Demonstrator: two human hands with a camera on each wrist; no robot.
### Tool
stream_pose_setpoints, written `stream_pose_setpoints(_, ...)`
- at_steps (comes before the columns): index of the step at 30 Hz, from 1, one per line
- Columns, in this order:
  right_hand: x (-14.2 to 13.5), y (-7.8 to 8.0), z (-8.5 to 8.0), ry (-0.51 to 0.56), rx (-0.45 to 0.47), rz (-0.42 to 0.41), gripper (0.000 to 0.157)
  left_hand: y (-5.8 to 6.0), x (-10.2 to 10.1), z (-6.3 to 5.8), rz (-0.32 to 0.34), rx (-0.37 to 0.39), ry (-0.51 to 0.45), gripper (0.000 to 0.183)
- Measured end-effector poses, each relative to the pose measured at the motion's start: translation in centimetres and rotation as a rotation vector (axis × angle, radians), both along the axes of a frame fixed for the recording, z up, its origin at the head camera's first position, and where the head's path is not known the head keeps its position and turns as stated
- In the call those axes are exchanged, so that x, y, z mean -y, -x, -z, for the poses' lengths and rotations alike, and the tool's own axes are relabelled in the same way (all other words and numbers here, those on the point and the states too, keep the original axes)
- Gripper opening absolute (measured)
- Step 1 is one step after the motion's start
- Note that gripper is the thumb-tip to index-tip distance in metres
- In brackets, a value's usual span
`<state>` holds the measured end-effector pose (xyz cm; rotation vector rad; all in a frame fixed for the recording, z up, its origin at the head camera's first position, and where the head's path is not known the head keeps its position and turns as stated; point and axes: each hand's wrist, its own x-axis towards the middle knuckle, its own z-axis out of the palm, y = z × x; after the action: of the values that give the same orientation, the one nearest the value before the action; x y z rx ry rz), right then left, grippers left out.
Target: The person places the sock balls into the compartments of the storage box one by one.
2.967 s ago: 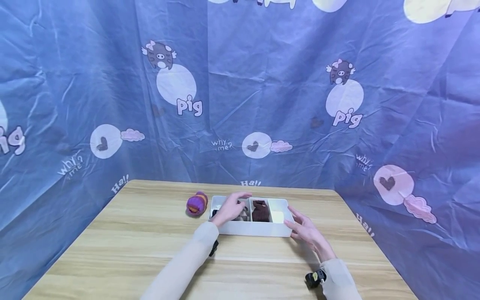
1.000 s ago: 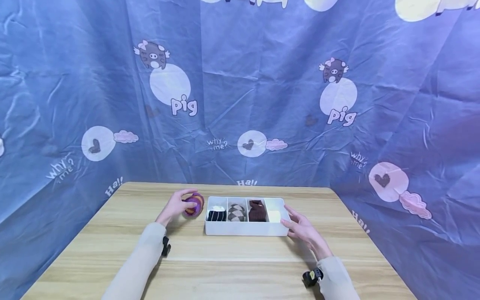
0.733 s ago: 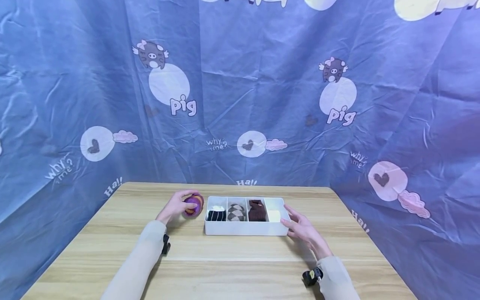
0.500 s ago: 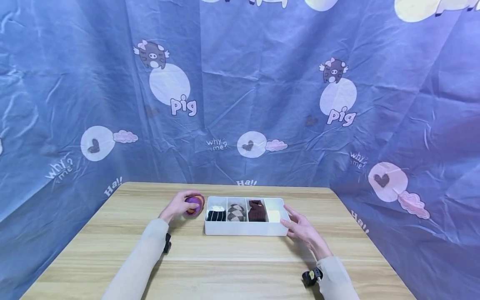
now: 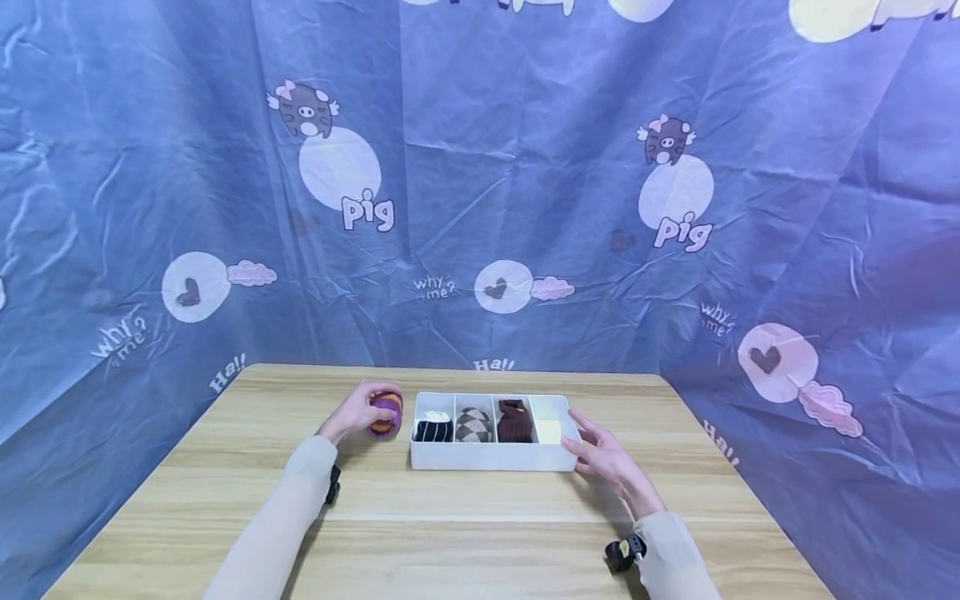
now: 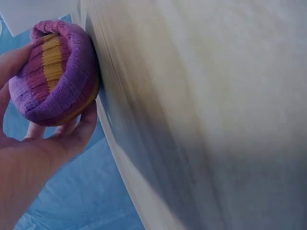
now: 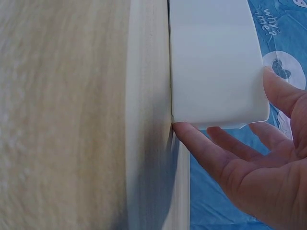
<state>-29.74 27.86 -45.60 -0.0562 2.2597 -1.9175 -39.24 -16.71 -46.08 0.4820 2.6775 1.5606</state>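
Wood table [image 5: 465, 533], blue pig-print cloth [image 5: 525, 167] bkgd, 3 sides

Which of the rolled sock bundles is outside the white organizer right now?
The purple-and-orange sock ball, gripped by the left hand left of the white organizer. The striped, argyle and maroon bundles sit in its compartments.

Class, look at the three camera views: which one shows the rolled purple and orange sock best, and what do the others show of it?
The left wrist view shows the rolled purple and orange sock best: close up, with the left hand curled round it. The head view shows it small and partly covered by the fingers, beside the white box. The right wrist view does not show it.
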Motion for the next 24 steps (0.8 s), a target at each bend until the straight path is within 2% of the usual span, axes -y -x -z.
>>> stream_pose_setpoints(5, 0.0, -0.1, 0.2, 0.006, 0.011, 0.014, 0.073, -0.1, 0.0, 0.0, -0.042, -0.003, -0.020, 0.047)
stream_pose_setpoints(9, 0.0, -0.1, 0.2, 0.003, 0.001, 0.009, 0.073, -0.1, -0.1, -0.4, -0.065, -0.039, -0.062, 0.046)
stream_pose_setpoints(15, 0.0, -0.1, 0.1, -0.013, -0.008, -0.001, 0.072, -0.2, -0.1, -1.2, -0.040, -0.093, -0.076, 0.048)
stream_pose_setpoints(20, 0.0, -0.1, 0.0, 0.009, -0.002, -0.006, 0.073, -0.5, -0.5, -2.1, -0.062, -0.146, -0.073, 0.048)
stream_pose_setpoints(24, -0.1, -0.1, 0.0, 0.006, -0.007, -0.008, 0.073, -0.7, -1.2, -3.0, -0.053, -0.168, -0.093, 0.047)
